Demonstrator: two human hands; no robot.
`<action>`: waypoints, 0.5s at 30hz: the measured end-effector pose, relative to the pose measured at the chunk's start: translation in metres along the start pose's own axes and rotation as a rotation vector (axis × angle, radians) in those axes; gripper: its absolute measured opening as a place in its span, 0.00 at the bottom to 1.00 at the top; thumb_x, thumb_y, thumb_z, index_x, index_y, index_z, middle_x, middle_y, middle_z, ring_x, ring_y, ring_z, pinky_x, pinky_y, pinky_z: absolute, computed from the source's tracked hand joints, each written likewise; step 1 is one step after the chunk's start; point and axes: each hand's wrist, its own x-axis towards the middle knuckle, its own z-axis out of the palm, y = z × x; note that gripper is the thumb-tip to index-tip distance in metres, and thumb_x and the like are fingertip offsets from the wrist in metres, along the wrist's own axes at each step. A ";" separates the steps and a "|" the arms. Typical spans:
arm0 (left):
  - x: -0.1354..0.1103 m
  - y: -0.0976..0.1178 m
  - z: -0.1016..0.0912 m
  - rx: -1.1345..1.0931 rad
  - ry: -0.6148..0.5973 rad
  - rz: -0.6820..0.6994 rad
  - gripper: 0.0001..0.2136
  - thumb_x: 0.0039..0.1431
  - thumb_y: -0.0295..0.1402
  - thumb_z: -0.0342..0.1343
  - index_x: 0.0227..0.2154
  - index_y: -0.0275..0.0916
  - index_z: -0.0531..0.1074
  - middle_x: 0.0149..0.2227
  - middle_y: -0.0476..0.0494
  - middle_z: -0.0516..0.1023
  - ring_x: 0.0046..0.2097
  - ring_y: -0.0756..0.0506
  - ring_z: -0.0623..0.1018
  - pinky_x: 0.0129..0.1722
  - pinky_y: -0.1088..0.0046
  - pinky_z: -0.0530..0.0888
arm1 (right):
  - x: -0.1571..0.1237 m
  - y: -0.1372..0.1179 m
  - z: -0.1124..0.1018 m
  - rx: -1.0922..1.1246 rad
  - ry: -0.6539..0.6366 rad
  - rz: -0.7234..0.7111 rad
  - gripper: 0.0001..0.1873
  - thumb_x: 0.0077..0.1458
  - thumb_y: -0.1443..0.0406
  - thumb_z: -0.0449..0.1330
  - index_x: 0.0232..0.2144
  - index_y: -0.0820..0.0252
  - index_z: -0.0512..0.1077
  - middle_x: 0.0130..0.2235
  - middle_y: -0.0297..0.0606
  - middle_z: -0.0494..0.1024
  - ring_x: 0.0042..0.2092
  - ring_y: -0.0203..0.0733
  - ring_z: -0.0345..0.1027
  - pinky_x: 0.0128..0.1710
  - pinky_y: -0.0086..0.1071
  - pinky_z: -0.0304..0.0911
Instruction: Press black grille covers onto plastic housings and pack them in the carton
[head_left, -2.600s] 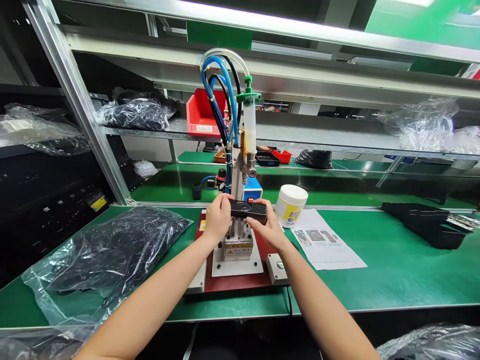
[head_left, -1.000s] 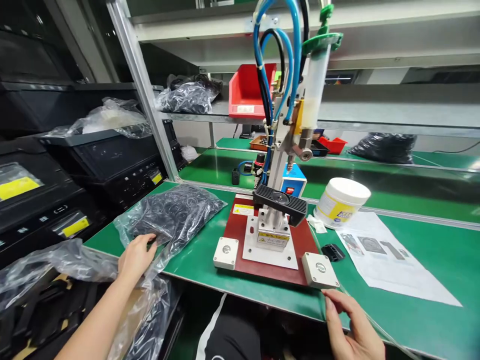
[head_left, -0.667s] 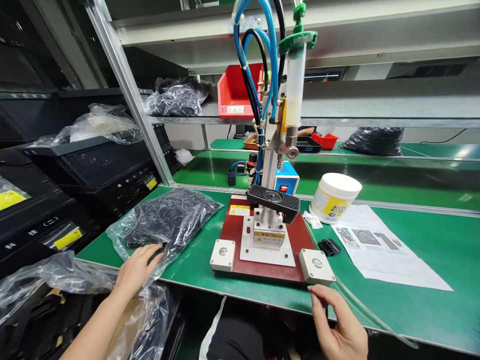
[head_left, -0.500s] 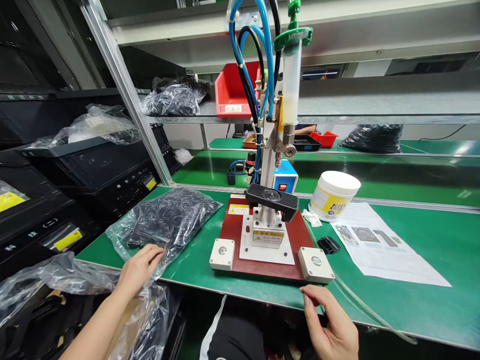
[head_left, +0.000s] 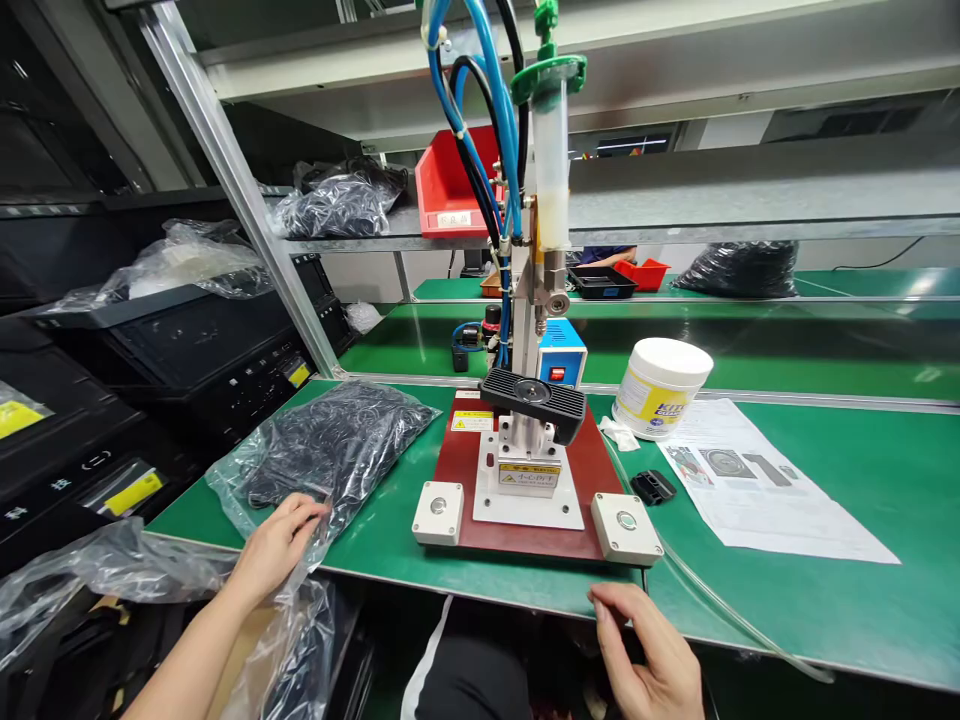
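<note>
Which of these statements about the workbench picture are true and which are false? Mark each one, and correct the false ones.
1. The left hand rests on the clear plastic bag of black parts. True.
2. The right hand presses the square button on the fixture. False: it is at the bench edge, short of the button.
3. A black ribbed part sits on the fixture under the dispenser syringe. True.
4. The white tub lies on its side. False: it stands upright, lid on.
</note>
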 end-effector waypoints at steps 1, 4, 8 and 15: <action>-0.001 -0.002 0.000 0.000 -0.019 0.001 0.16 0.61 0.41 0.46 0.38 0.43 0.78 0.43 0.42 0.76 0.41 0.44 0.79 0.40 0.72 0.76 | -0.001 0.000 -0.001 -0.006 0.001 0.003 0.06 0.61 0.71 0.55 0.40 0.60 0.71 0.33 0.38 0.76 0.33 0.38 0.74 0.33 0.28 0.70; -0.001 -0.001 -0.002 0.008 -0.119 -0.007 0.17 0.59 0.38 0.46 0.45 0.45 0.76 0.49 0.43 0.75 0.45 0.45 0.79 0.41 0.72 0.77 | -0.002 0.002 -0.001 -0.021 0.010 0.013 0.06 0.61 0.71 0.55 0.39 0.60 0.71 0.32 0.39 0.77 0.32 0.38 0.74 0.33 0.28 0.70; 0.005 0.014 -0.009 -0.016 -0.067 -0.045 0.14 0.55 0.36 0.49 0.37 0.42 0.79 0.40 0.43 0.78 0.39 0.44 0.80 0.41 0.69 0.77 | -0.004 0.003 0.001 -0.007 -0.001 0.016 0.05 0.61 0.70 0.56 0.39 0.60 0.71 0.33 0.38 0.77 0.32 0.39 0.75 0.32 0.29 0.71; 0.008 0.022 -0.036 -0.068 0.176 -0.195 0.18 0.56 0.48 0.51 0.32 0.42 0.80 0.38 0.41 0.81 0.41 0.41 0.80 0.47 0.62 0.75 | -0.020 0.020 -0.005 -0.051 -0.032 -0.012 0.06 0.61 0.66 0.58 0.40 0.60 0.73 0.35 0.40 0.78 0.33 0.40 0.76 0.37 0.28 0.71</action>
